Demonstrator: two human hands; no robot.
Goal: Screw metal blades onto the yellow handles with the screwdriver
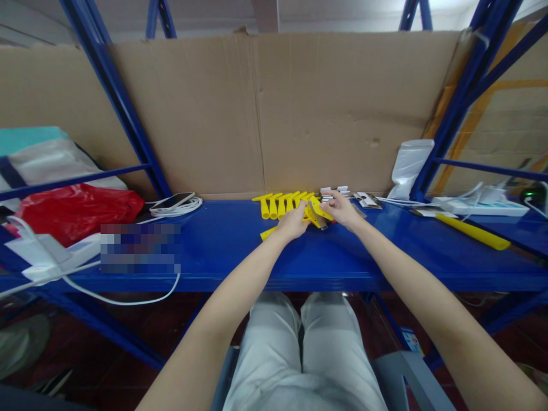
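Several yellow T-shaped tools (273, 206) lie side by side in a row on the blue shelf, near its cardboard backing. My left hand (293, 222) is closed on a yellow piece just in front of the row. My right hand (341, 210) grips the edge of a yellow blade-like part (320, 209), close to the left hand. The details between my fingers are small and partly hidden. Beneath my left hand, the end of another yellow piece (268, 233) sticks out to the left. White-and-dark small packets (334, 193) sit behind my right hand.
At the right are a long yellow-handled tool (475, 231), a white power strip (483, 206) and a clear plastic bag (410, 168). To the left lie a coiled white cable (182, 208), a red bag (81, 210) and white boxes. Blue posts (122, 103) flank the shelf (226, 245).
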